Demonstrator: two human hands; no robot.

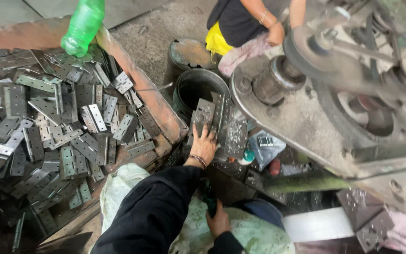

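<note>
Dozens of flat metal hinges (66, 127) are heaped in a rusty, reddish-rimmed tray (158, 106) on the left of the view, pretty much all lying open and jumbled on top of each other. A green plastic bottle (84, 24) sits at the tray's far edge, tilted.

The left hand (204, 146), dark sleeve and a bracelet on the wrist, is stretched out flat with fingers spread, palm pressed on a small stack of hinge plates (212, 123) just right of the tray's corner. It's touching them rather than gripping; the fingers aren't curled around anything. Those plates lean against a dark round bucket (198, 89), with metal shavings all over them.

The right hand (219, 220) is down low near the lap, resting on a pale green cloth (240, 235). Fingers look loosely bent, but I can't tell if it's got hold of anything.

To the right is a big grimy machine with a belt wheel (320, 51). Another person in a dark top (233, 19) crouches at the far side, hand near the machine.
</note>
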